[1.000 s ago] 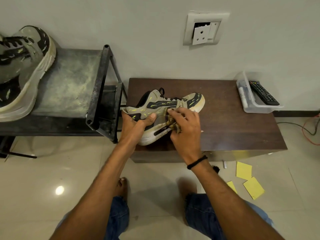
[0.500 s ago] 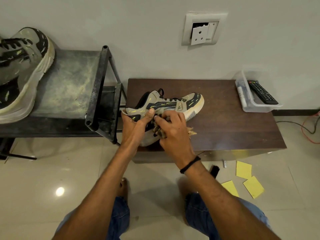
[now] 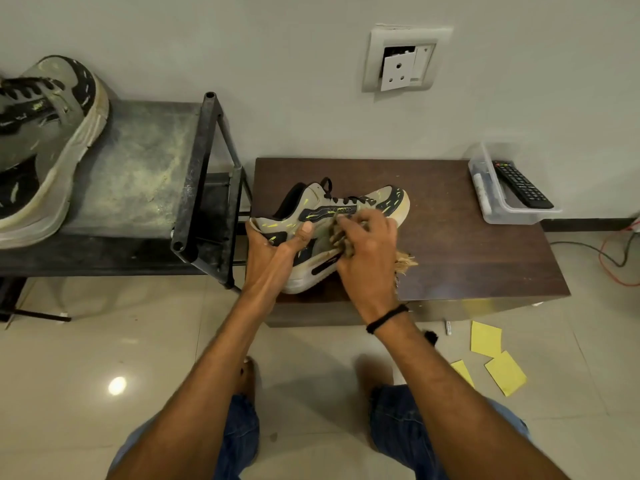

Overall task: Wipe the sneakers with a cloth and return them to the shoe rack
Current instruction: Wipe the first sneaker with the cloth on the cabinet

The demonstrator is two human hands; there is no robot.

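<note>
Far left, one sneaker [image 3: 45,147] sits on the top shelf of the shoe rack [image 3: 138,174], its toe pointing up toward the wall and its pale sole along the right side. The shelf beside it is dusty and scuffed, and the rack's dark frame stands just beside the counter [image 3: 467,258].

Over to the action: the left hand [image 3: 270,247] grips the heel of the other sneaker [image 3: 346,209], thumb laid across its side and fingers wrapped behind. That shoe lies on the front-left part of the dark wooden counter, heel to the left and toe to the right, tipped so its side panel faces up.

Now the right hand [image 3: 367,251], fingers curled around a bunched tan cloth [image 3: 405,263] and pressing it against the shoe's midsection. A frayed edge of the cloth pokes out from under the palm onto the wood. A black wristband [image 3: 386,318] circles that wrist.

Up on the wall there's a socket [image 3: 403,60] with its plate hanging loose. At the counter's back right corner a clear plastic tray [image 3: 498,213] holds a black remote [image 3: 521,185]. Down on the tiled floor lie yellow paper notes [image 3: 486,339], and at the far right edge cables [image 3: 616,258] trail across the tiles.
</note>
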